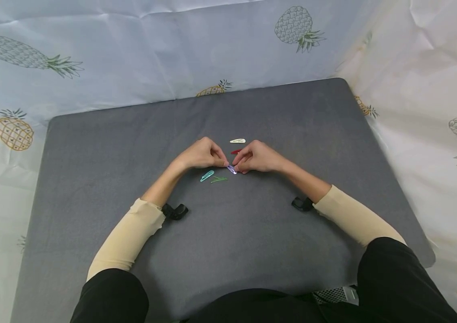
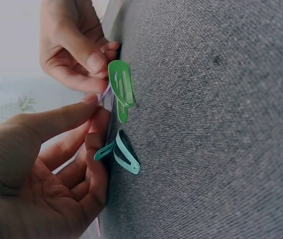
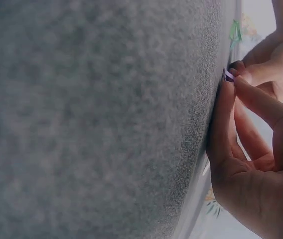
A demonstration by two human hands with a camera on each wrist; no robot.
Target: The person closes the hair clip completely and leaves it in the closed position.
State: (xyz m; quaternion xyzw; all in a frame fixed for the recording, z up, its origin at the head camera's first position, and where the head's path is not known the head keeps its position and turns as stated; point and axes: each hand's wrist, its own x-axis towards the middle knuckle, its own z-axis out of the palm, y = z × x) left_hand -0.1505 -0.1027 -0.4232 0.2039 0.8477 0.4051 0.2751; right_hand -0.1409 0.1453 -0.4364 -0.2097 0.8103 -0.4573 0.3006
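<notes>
A small purple snap hair clip is pinched at both ends, close over the grey table. My left hand holds its left end between thumb and forefinger. At the other end, my right hand grips it the same way. In the left wrist view, fingers cover most of this clip. A teal hair clip and a green hair clip lie just below my left hand, both sprung open. Beyond my right hand's fingertips lies a red hair clip, partly hidden by them.
A white hair clip lies farther back, past the red one. The grey cloth-covered table meets a pineapple-print curtain at the back and sides. Black wrist mounts sit on the inner side of both forearms.
</notes>
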